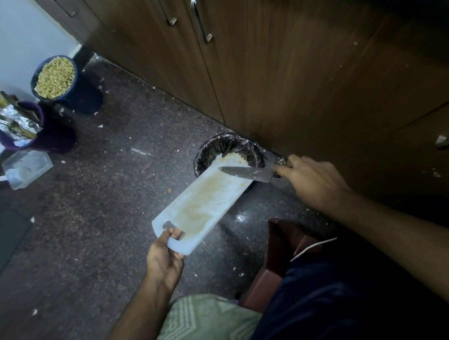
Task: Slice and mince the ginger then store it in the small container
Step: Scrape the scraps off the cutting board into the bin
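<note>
My left hand [164,258] grips the handle end of a white cutting board [202,207], which is tilted with its far end over a small bin lined with a black bag [207,151]. A knife [247,173] lies across the board's far end, its handle gripped by my right hand [309,178]. Pale yellow minced bits [234,157] sit at the board's far edge, over the bin's mouth. A yellowish stain runs down the board's middle.
Brown cabinet doors [278,76] stand right behind the bin. On the dark speckled floor at left are a blue bucket of yellow bits [54,77], a purple bucket with foil [21,126] and a clear plastic container [27,168]. A brown stool [282,247] is by my legs.
</note>
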`<action>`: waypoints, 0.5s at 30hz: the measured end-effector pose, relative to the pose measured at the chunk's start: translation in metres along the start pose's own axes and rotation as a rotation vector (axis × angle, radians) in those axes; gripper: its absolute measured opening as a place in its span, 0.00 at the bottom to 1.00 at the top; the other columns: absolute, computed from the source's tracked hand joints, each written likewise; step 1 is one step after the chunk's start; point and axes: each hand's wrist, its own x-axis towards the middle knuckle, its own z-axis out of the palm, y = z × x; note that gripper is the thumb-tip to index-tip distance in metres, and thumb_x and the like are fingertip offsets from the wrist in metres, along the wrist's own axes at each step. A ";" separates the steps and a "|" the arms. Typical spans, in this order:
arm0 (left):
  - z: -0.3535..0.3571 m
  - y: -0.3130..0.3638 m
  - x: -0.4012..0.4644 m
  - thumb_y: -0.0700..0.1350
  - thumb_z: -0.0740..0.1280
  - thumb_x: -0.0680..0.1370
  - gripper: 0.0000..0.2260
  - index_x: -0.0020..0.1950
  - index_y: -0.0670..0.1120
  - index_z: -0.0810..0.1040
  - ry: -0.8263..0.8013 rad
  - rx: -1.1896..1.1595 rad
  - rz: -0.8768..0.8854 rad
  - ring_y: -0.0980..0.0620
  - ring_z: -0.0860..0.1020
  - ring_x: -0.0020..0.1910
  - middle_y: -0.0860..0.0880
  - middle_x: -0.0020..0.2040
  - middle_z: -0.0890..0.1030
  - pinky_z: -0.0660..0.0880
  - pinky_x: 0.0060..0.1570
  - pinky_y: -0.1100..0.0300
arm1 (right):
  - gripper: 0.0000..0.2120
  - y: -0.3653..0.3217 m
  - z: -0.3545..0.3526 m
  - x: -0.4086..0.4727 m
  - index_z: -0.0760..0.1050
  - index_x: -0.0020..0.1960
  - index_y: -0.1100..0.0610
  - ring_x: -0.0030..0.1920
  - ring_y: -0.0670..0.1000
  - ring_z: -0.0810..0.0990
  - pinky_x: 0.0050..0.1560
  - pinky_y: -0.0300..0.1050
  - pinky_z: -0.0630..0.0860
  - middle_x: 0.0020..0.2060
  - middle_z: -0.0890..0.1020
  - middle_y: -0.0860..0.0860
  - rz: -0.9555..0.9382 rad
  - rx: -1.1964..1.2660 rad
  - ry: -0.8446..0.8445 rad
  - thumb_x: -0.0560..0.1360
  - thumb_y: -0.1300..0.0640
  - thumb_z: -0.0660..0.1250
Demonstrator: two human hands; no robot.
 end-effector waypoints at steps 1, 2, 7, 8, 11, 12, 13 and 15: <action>0.000 0.001 0.001 0.39 0.58 0.86 0.09 0.48 0.44 0.73 0.002 0.007 0.004 0.57 0.77 0.28 0.51 0.32 0.77 0.83 0.36 0.57 | 0.26 0.001 -0.001 -0.001 0.63 0.76 0.48 0.56 0.52 0.76 0.40 0.44 0.67 0.58 0.74 0.52 0.027 -0.015 0.031 0.80 0.61 0.61; 0.000 0.001 0.000 0.39 0.58 0.86 0.09 0.48 0.44 0.73 -0.001 0.014 0.005 0.57 0.77 0.28 0.51 0.31 0.77 0.84 0.37 0.56 | 0.24 0.003 -0.002 -0.003 0.64 0.75 0.50 0.55 0.52 0.76 0.39 0.44 0.67 0.57 0.74 0.52 0.050 -0.023 0.051 0.80 0.60 0.62; 0.006 -0.001 -0.009 0.40 0.57 0.87 0.08 0.55 0.41 0.75 -0.030 0.077 0.013 0.55 0.79 0.28 0.50 0.31 0.79 0.84 0.35 0.55 | 0.15 0.000 -0.005 -0.011 0.73 0.62 0.55 0.46 0.51 0.76 0.37 0.44 0.69 0.53 0.70 0.52 0.093 0.029 0.064 0.77 0.65 0.63; 0.008 -0.002 -0.013 0.40 0.56 0.87 0.08 0.57 0.40 0.75 -0.037 0.088 0.016 0.55 0.80 0.28 0.50 0.31 0.80 0.83 0.34 0.55 | 0.14 -0.001 -0.006 -0.013 0.73 0.60 0.56 0.42 0.50 0.76 0.35 0.44 0.68 0.52 0.69 0.52 0.103 0.044 0.070 0.76 0.66 0.63; 0.011 -0.002 -0.017 0.40 0.56 0.87 0.09 0.59 0.39 0.74 -0.047 0.096 0.022 0.54 0.81 0.28 0.49 0.31 0.81 0.84 0.34 0.53 | 0.14 0.001 -0.008 -0.016 0.71 0.59 0.55 0.36 0.49 0.74 0.32 0.45 0.66 0.50 0.67 0.51 0.117 0.058 0.094 0.76 0.67 0.62; 0.011 -0.001 -0.018 0.40 0.55 0.87 0.09 0.59 0.39 0.74 -0.051 0.092 0.022 0.54 0.81 0.28 0.49 0.31 0.81 0.84 0.36 0.53 | 0.15 0.002 -0.008 -0.016 0.71 0.61 0.54 0.38 0.49 0.75 0.32 0.44 0.66 0.50 0.67 0.51 0.104 0.052 0.096 0.77 0.66 0.62; 0.010 0.000 -0.017 0.40 0.56 0.87 0.09 0.60 0.39 0.74 -0.058 0.078 0.021 0.54 0.81 0.28 0.49 0.31 0.81 0.85 0.39 0.52 | 0.17 0.003 -0.007 -0.017 0.71 0.64 0.52 0.42 0.49 0.76 0.33 0.44 0.68 0.52 0.68 0.50 0.084 0.040 0.092 0.77 0.64 0.63; 0.009 0.004 -0.013 0.38 0.56 0.86 0.08 0.61 0.40 0.74 -0.068 0.053 0.011 0.56 0.79 0.29 0.50 0.33 0.80 0.85 0.46 0.52 | 0.24 0.005 -0.002 -0.018 0.67 0.72 0.49 0.51 0.50 0.77 0.38 0.43 0.73 0.57 0.72 0.51 0.040 -0.009 0.081 0.78 0.63 0.62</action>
